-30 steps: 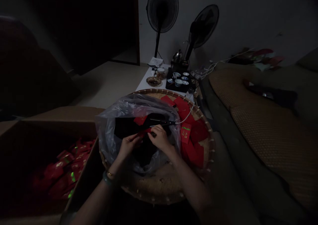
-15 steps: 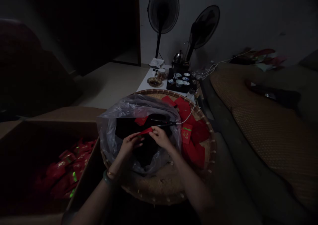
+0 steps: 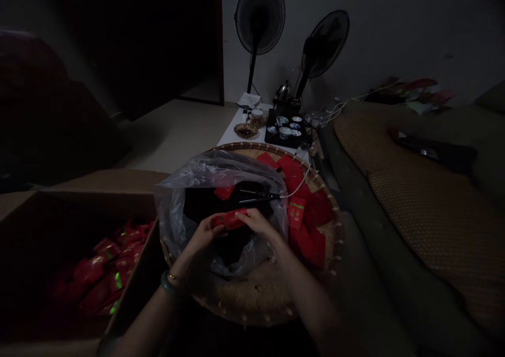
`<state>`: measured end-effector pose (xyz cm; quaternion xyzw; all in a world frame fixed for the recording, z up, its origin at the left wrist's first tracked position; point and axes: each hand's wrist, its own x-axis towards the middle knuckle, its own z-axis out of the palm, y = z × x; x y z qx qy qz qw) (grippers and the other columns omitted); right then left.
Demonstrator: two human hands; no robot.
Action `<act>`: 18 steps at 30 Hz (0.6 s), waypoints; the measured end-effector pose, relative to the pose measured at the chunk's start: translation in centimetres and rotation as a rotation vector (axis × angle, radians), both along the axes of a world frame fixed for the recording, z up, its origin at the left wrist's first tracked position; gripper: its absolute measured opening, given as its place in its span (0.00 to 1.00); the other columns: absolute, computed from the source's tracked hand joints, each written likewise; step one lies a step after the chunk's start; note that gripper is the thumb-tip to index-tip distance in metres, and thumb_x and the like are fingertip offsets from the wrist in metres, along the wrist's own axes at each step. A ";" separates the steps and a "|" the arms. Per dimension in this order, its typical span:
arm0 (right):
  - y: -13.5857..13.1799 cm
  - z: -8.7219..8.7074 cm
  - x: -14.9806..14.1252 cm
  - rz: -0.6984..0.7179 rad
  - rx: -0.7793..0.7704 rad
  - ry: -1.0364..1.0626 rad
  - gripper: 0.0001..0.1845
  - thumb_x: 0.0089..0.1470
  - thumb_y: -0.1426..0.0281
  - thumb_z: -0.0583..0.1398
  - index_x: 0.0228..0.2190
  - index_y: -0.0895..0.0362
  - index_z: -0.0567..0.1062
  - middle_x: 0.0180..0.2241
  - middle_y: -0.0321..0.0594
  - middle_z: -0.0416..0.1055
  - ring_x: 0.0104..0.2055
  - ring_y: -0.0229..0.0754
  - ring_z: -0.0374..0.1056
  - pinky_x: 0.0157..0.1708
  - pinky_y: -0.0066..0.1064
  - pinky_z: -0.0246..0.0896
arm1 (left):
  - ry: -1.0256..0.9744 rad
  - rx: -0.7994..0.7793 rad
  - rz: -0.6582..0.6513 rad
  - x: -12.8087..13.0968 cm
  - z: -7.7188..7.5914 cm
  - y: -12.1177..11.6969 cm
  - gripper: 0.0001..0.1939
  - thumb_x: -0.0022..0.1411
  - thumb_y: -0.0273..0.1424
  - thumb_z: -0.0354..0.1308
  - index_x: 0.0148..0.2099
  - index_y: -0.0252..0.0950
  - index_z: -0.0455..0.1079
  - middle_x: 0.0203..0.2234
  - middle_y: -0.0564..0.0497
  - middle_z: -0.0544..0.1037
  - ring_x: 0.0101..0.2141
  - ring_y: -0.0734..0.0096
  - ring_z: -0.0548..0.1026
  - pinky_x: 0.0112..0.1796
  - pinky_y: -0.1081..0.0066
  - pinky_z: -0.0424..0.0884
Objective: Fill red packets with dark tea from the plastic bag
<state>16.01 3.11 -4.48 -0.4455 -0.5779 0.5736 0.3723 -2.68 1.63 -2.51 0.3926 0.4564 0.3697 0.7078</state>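
Centrally, the left hand and right hand close in on each other, fingers curled, pinching opposite ends of a red paper packet held crosswise between them. The packet now shows a broad, gold-marked face rather than the thin edge seen a moment earlier. It sits just above a clear plastic bag lying open under the wrists, with a black lining inside and a second red packet on it. A black corded tool lies just beyond the fingertips. The bag rests on a round woven bamboo tray, with loose red packets to the right. A cardboard box of red packets stands to the left, and a black tea tray with small cups stands on a far white table.
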 end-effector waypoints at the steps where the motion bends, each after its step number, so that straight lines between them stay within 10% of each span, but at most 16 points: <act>1: 0.0 -0.2 0.0 0.005 -0.037 -0.009 0.26 0.49 0.52 0.54 0.31 0.62 0.76 0.27 0.38 0.73 0.32 0.40 0.67 0.37 0.33 0.60 | -0.006 0.001 -0.011 -0.1 -0.2 0.0 0.29 0.38 0.34 0.67 0.45 0.32 0.67 0.38 0.44 0.75 0.36 0.63 0.74 0.33 0.68 0.71; 6: 0.1 -0.4 0.2 -0.056 -0.136 -0.023 0.31 0.48 0.46 0.52 0.31 0.63 0.76 0.26 0.38 0.71 0.32 0.40 0.65 0.39 0.34 0.58 | 0.113 0.110 -0.056 -0.8 -1.0 -0.2 0.29 0.46 0.37 0.62 0.50 0.32 0.63 0.42 0.42 0.74 0.39 0.61 0.73 0.38 0.63 0.71; 13: -0.4 0.2 -0.6 0.065 -0.184 0.009 0.38 0.44 0.41 0.50 0.36 0.61 0.75 0.34 0.41 0.72 0.39 0.43 0.66 0.47 0.38 0.54 | 1.073 0.992 -0.058 0.5 0.3 -1.7 0.34 0.46 0.27 0.62 0.57 0.39 0.59 0.56 0.45 0.62 0.53 0.50 0.59 0.50 0.52 0.58; 18: -1.0 0.2 -1.2 0.144 -0.164 0.006 0.35 0.47 0.42 0.49 0.36 0.60 0.75 0.35 0.39 0.72 0.43 0.43 0.65 0.50 0.37 0.52 | 1.167 1.027 -0.170 1.5 0.2 -2.0 0.26 0.50 0.24 0.59 0.53 0.35 0.64 0.46 0.45 0.72 0.43 0.57 0.66 0.43 0.60 0.65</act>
